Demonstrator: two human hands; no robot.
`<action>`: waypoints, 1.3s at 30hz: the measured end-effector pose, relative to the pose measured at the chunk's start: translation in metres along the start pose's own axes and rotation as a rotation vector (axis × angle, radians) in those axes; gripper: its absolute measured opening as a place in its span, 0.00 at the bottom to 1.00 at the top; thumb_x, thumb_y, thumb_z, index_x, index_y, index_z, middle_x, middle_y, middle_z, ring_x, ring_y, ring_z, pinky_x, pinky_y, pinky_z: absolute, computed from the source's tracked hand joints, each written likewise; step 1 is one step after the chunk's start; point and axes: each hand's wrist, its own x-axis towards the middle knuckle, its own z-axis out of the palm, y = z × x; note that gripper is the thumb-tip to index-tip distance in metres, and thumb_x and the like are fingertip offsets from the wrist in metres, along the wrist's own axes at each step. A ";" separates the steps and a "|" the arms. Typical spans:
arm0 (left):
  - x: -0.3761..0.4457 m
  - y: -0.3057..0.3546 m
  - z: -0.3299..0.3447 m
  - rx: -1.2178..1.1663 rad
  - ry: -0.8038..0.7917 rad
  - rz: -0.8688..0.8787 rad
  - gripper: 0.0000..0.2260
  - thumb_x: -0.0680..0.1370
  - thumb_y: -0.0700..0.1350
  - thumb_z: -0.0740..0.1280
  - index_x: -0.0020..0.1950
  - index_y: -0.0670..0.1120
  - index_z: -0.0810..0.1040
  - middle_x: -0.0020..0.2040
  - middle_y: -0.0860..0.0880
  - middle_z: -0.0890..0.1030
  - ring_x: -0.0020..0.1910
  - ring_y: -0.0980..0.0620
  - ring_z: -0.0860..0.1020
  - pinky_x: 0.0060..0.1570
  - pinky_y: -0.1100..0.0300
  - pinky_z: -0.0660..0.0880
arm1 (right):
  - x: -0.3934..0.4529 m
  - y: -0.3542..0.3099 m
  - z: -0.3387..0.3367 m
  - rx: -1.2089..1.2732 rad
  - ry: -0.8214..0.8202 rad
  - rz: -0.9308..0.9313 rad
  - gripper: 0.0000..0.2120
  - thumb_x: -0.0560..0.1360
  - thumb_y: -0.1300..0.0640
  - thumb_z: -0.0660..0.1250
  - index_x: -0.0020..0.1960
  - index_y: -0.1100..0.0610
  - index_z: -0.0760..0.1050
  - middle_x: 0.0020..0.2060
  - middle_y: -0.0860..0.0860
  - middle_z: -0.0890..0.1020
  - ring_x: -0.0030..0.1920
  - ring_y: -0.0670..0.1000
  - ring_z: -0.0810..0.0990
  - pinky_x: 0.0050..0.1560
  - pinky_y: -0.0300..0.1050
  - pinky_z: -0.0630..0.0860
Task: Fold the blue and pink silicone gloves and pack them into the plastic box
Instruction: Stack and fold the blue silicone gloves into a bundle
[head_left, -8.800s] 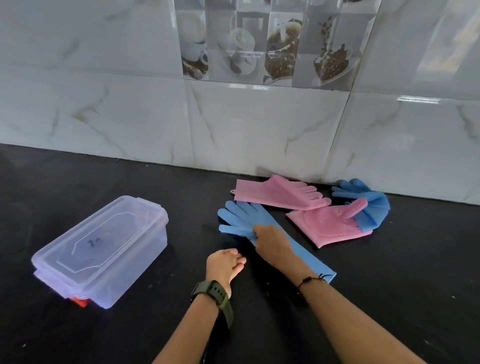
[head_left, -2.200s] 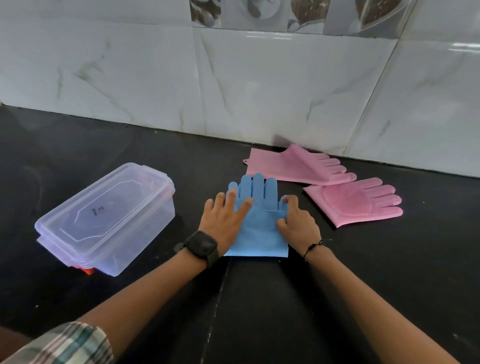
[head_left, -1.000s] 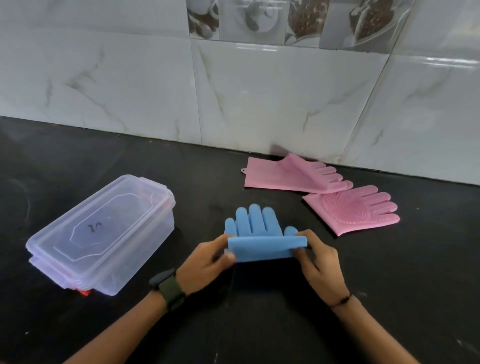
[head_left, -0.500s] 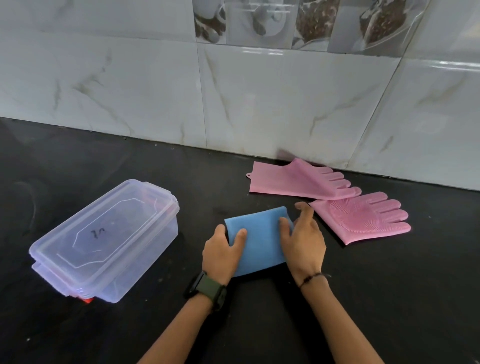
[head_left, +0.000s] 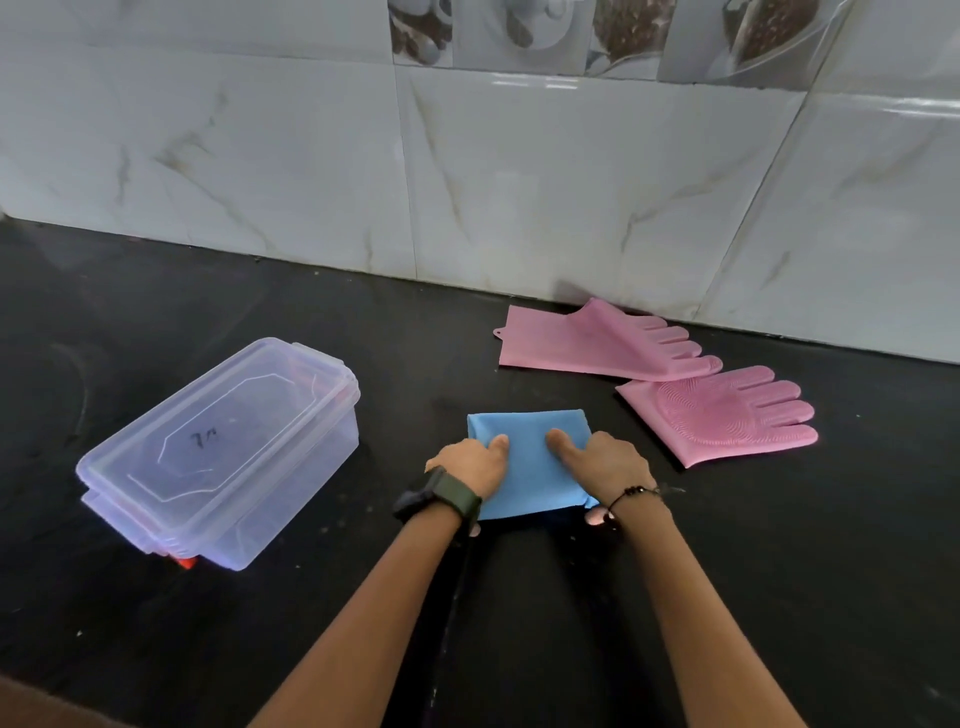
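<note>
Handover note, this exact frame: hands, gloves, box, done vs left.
Left hand and right hand: each grips one side of the folded blue bundle on the black counter.
Pink gloves: one by the wall, partly folded over; the other flat, bristles up.
Plastic box: left of the hands, lid on.
Done: blue folded.
Left: open box, pack blue, fold and pack both pink.

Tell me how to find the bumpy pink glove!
Look at the black counter below the tiled wall, on the right side. Two pink gloves lie there, right of the folded blue glove. The bumpy pink glove is the nearer one, lying palm up with ridges showing, while the other pink glove looks smooth.
</note>
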 end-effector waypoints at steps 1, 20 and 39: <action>-0.001 0.002 -0.002 -0.205 -0.079 -0.038 0.25 0.80 0.56 0.55 0.65 0.38 0.70 0.60 0.38 0.76 0.55 0.37 0.77 0.56 0.47 0.76 | -0.001 0.001 0.000 0.094 -0.007 -0.004 0.26 0.74 0.39 0.60 0.53 0.62 0.73 0.50 0.59 0.78 0.50 0.60 0.78 0.45 0.48 0.73; -0.101 0.020 0.112 0.415 0.187 0.345 0.28 0.74 0.66 0.54 0.59 0.44 0.73 0.56 0.45 0.80 0.55 0.43 0.78 0.42 0.56 0.68 | -0.106 0.146 -0.026 -0.078 0.343 0.251 0.27 0.75 0.38 0.55 0.64 0.56 0.67 0.59 0.55 0.75 0.58 0.55 0.73 0.55 0.52 0.74; -0.101 0.019 0.090 0.443 0.263 0.925 0.29 0.78 0.56 0.42 0.76 0.45 0.43 0.78 0.50 0.43 0.73 0.52 0.35 0.69 0.52 0.29 | -0.110 0.108 -0.039 -0.228 0.333 -0.339 0.36 0.71 0.34 0.30 0.76 0.47 0.44 0.77 0.48 0.49 0.76 0.48 0.40 0.73 0.51 0.35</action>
